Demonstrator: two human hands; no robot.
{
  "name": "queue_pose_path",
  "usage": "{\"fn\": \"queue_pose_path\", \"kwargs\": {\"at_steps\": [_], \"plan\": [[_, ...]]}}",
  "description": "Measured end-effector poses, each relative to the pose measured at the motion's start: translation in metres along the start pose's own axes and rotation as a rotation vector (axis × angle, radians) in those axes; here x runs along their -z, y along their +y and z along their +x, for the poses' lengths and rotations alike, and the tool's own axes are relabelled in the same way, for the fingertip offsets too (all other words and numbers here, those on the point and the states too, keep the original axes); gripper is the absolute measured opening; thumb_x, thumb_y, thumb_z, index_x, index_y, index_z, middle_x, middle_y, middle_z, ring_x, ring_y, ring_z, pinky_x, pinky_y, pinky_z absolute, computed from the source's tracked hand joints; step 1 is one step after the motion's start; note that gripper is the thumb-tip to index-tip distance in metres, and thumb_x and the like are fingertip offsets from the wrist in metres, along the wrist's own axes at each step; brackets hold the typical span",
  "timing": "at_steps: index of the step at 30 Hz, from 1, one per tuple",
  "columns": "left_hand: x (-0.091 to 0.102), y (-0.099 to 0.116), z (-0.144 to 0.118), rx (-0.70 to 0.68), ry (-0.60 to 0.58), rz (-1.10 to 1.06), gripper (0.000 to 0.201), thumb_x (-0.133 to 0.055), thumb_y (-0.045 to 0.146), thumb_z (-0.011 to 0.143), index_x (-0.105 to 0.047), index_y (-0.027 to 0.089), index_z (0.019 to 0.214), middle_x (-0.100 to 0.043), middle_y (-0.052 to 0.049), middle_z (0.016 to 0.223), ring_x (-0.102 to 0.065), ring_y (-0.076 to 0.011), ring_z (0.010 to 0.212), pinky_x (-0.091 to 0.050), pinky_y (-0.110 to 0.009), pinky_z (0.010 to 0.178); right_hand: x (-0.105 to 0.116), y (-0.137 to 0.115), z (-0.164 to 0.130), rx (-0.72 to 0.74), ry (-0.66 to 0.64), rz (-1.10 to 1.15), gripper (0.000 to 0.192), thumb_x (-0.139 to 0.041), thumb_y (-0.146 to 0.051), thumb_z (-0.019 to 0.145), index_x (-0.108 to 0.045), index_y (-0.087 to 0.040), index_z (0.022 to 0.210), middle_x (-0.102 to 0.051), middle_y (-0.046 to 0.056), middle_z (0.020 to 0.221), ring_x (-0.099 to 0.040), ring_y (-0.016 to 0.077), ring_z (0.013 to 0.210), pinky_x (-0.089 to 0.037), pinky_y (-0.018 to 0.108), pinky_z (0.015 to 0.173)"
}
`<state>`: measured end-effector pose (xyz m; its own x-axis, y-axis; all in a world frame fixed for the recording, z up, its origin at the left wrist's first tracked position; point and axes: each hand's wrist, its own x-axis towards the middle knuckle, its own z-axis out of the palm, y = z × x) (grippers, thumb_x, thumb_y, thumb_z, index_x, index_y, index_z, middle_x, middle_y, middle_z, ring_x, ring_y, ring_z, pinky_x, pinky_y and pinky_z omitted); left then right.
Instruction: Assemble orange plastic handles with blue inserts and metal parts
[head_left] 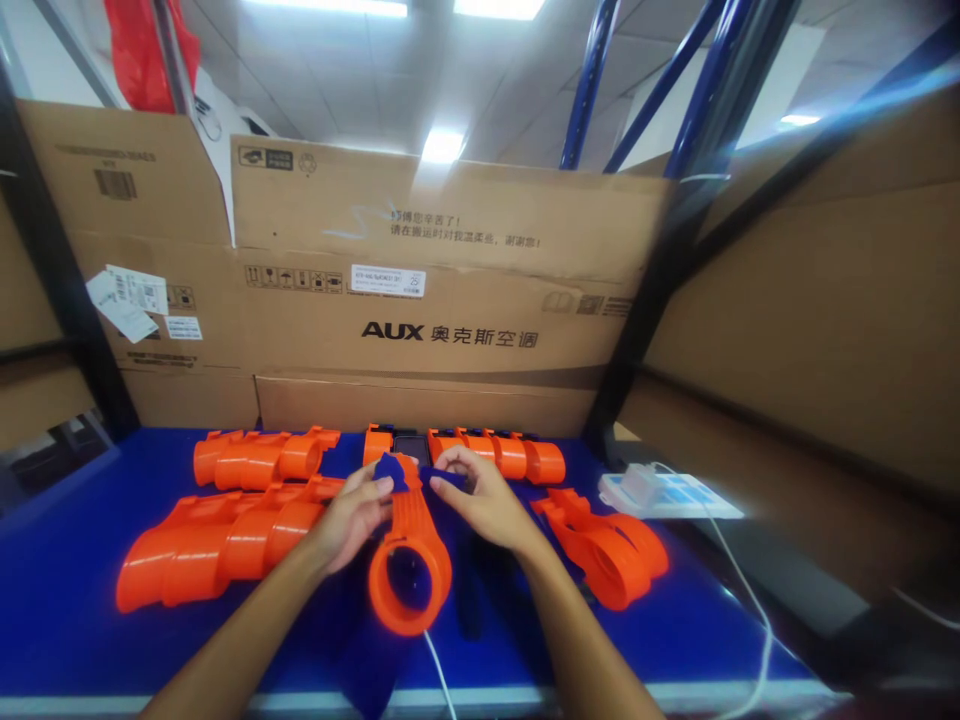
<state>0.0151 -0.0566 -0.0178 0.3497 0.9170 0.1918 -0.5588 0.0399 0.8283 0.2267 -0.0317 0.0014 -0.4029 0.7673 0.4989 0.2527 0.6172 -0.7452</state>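
An orange plastic piece (409,585) with a round ring at its near end and a ribbed neck stands between my hands over the blue table. Dark blue cloth-like material (391,470) sits at the neck's far end. My left hand (352,515) is closed there, with thumb and fingers pinching the blue material beside the neck. On the other side, my right hand (480,495) pinches a dark blue strip (442,476) between thumb and fingers. The strip's far end and whether it joins the left piece cannot be made out.
Nested orange ring pieces lie in a front-left row (225,545), a back-left row (255,460), a back-right row (510,455) and a right group (611,555). A dark flat device (410,447) is behind. A power strip (675,493) with white cable and cardboard walls (450,240) border the table.
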Motion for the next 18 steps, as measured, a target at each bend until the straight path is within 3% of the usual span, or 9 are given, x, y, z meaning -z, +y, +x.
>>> {"fn": "queue_pose_path", "kwargs": {"at_steps": [3, 6, 10, 13, 18], "plan": [[-0.002, -0.002, -0.002, 0.014, -0.036, 0.055, 0.044, -0.075, 0.023, 0.075, -0.065, 0.017, 0.117, -0.068, -0.015, 0.120, -0.065, -0.0320, 0.108, -0.054, -0.039, 0.083, -0.008, -0.001, 0.003, -0.014, 0.155, 0.125, 0.019, -0.064, -0.038, 0.088, -0.060, -0.020, 0.094, -0.061, 0.001, 0.086, -0.059, 0.0163, 0.078, -0.050, 0.028, 0.070], [-0.003, -0.005, -0.003, 0.010, -0.049, 0.079, 0.044, -0.075, 0.023, 0.076, -0.064, 0.018, 0.118, -0.067, -0.014, 0.121, -0.065, -0.0305, 0.107, -0.054, -0.035, 0.078, -0.013, -0.005, 0.003, -0.038, 0.200, 0.225, 0.023, -0.066, -0.043, 0.087, -0.065, -0.022, 0.096, -0.066, 0.003, 0.091, -0.062, 0.0187, 0.084, -0.052, 0.030, 0.075], [0.002, -0.006, 0.000, -0.098, 0.003, 0.014, 0.035, -0.073, 0.027, 0.079, -0.066, 0.017, 0.112, -0.068, -0.013, 0.119, -0.065, -0.0291, 0.105, -0.055, -0.037, 0.080, -0.015, -0.011, 0.002, -0.086, 0.107, 0.370, 0.035, -0.055, -0.051, 0.092, -0.068, -0.028, 0.115, -0.070, 0.004, 0.111, -0.065, 0.0239, 0.102, -0.052, 0.038, 0.090], [0.005, -0.004, 0.004, -0.162, 0.035, -0.042, 0.037, -0.073, 0.026, 0.079, -0.065, 0.019, 0.115, -0.068, -0.012, 0.121, -0.066, -0.0287, 0.105, -0.055, -0.040, 0.085, -0.018, -0.015, 0.003, -0.089, 0.036, 0.424, 0.042, -0.057, -0.049, 0.092, -0.060, -0.032, 0.131, -0.065, 0.002, 0.129, -0.057, 0.0252, 0.123, -0.043, 0.044, 0.107], [0.003, -0.004, 0.004, -0.160, 0.034, -0.056, 0.036, -0.072, 0.024, 0.080, -0.065, 0.019, 0.115, -0.068, -0.012, 0.121, -0.064, -0.0292, 0.109, -0.054, -0.042, 0.088, -0.023, -0.017, 0.003, -0.105, 0.010, 0.499, 0.046, -0.060, -0.050, 0.090, -0.059, -0.031, 0.133, -0.061, 0.002, 0.136, -0.049, 0.0260, 0.133, -0.038, 0.049, 0.112]]}}
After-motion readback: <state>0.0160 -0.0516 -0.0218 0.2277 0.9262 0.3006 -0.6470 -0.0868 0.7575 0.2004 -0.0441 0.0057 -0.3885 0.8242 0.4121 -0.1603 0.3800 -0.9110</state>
